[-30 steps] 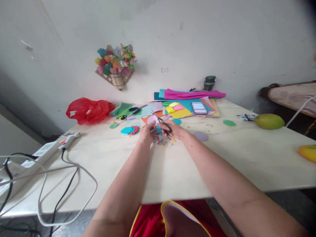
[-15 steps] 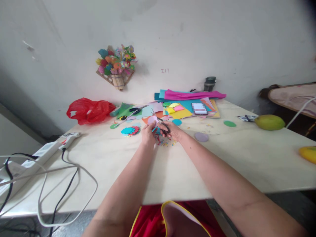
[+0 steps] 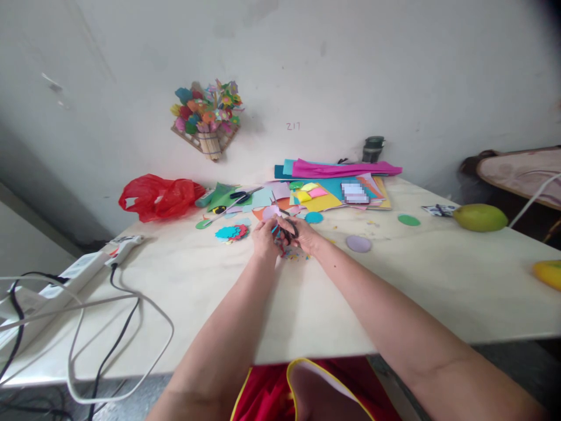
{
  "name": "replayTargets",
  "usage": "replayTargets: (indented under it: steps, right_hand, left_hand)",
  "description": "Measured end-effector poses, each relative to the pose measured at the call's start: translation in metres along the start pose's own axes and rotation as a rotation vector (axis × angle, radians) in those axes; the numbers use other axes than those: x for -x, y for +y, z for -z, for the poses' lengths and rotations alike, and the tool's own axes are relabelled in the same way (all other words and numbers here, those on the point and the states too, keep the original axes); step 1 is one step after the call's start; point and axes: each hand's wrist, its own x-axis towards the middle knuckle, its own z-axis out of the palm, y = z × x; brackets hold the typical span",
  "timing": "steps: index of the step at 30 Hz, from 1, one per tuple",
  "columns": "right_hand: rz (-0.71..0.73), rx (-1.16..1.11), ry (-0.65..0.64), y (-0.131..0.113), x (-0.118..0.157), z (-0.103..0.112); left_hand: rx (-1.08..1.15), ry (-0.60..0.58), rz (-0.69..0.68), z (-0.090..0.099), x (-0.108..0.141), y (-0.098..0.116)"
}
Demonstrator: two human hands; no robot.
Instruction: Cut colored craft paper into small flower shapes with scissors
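Note:
My right hand (image 3: 303, 235) is closed round the black handles of a pair of scissors (image 3: 290, 233), whose blades point up and to the left. Pinched in my left hand (image 3: 265, 235) is a pale purple paper piece (image 3: 270, 213), right beside the blades. Whether the blades touch the paper is too small to tell. Tiny coloured paper scraps (image 3: 297, 255) lie on the table under my hands. To the left rests a stack of blue and red scalloped paper circles (image 3: 231, 233). A blue paper circle (image 3: 314, 217) and a purple one (image 3: 358, 244) lie to the right.
Coloured paper sheets (image 3: 324, 202), a phone (image 3: 355, 193) and a second pair of scissors (image 3: 243, 195) lie at the back. A red plastic bag (image 3: 158, 197) sits back left. Power strips (image 3: 83, 268) with cables are at left, a green mango (image 3: 480, 217) at right.
My right hand has shifted slightly left with the scissors, closer to my left hand. The paper remains in my left hand, and the things on the table look the same.

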Motion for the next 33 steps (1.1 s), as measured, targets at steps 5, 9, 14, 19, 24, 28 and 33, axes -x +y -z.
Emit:
replayTargets:
  steps: [5, 9, 14, 19, 24, 28, 33]
  right_hand:
    - [0.017, -0.002, 0.013, 0.001, 0.0, -0.003]
    - [0.03, 0.003, 0.014, 0.001, 0.001, -0.005]
    - [0.024, -0.001, 0.043, -0.002, 0.003, -0.009]
    - [0.025, 0.011, 0.085, -0.002, 0.003, -0.013]
    - [0.038, 0.02, 0.088, 0.0, 0.002, -0.013]
    - [0.027, 0.027, 0.094, 0.0, 0.002, -0.013]
    - [0.001, 0.015, 0.117, -0.001, 0.002, -0.014]
  left_hand:
    - [-0.009, 0.021, -0.005, -0.003, 0.004, 0.001]
    - [-0.015, 0.008, -0.039, -0.004, 0.004, 0.0]
    - [-0.02, 0.031, -0.042, -0.004, 0.003, -0.001]
    - [-0.027, 0.028, -0.039, -0.003, 0.003, -0.002]
    - [-0.031, 0.035, -0.042, -0.002, 0.001, -0.002]
    - [-0.041, 0.029, -0.059, -0.001, 0.001, -0.001]
    - [-0.01, 0.016, -0.077, 0.002, -0.003, -0.003]
